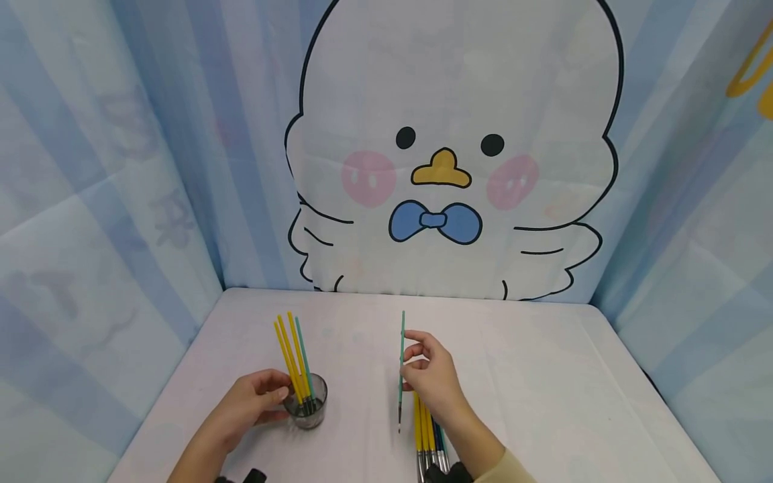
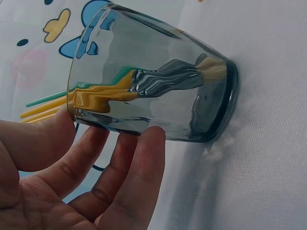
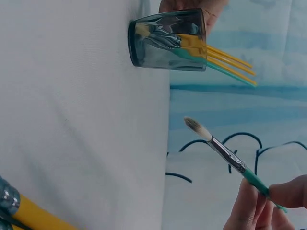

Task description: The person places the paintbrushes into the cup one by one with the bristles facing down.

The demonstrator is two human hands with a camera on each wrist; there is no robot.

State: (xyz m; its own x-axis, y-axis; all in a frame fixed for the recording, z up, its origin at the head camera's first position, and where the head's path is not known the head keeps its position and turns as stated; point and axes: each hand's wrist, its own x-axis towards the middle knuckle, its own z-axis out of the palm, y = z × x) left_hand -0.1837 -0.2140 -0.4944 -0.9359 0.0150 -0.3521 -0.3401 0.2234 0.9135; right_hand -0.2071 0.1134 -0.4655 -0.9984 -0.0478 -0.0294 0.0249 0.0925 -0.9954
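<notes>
A smoky glass cup [image 1: 308, 402] stands on the white table [image 1: 543, 389], holding several yellow brushes and a teal one [image 1: 294, 359], bristles down. My left hand [image 1: 253, 401] curls its fingers [image 2: 134, 177] round the cup [image 2: 158, 81] from the left. My right hand [image 1: 430, 376] pinches a teal paintbrush [image 1: 401, 365] upright above the table, bristle tip down; in the right wrist view the brush [image 3: 225, 153] hangs clear of the cup [image 3: 168, 40]. Below this hand lies a bunch of yellow, blue and teal brushes [image 1: 427, 436].
A curtain printed with a cartoon chick [image 1: 447, 154] closes the back of the table, and striped blue fabric walls stand on both sides. A dark object [image 1: 447, 473] sits at the near edge by my right wrist.
</notes>
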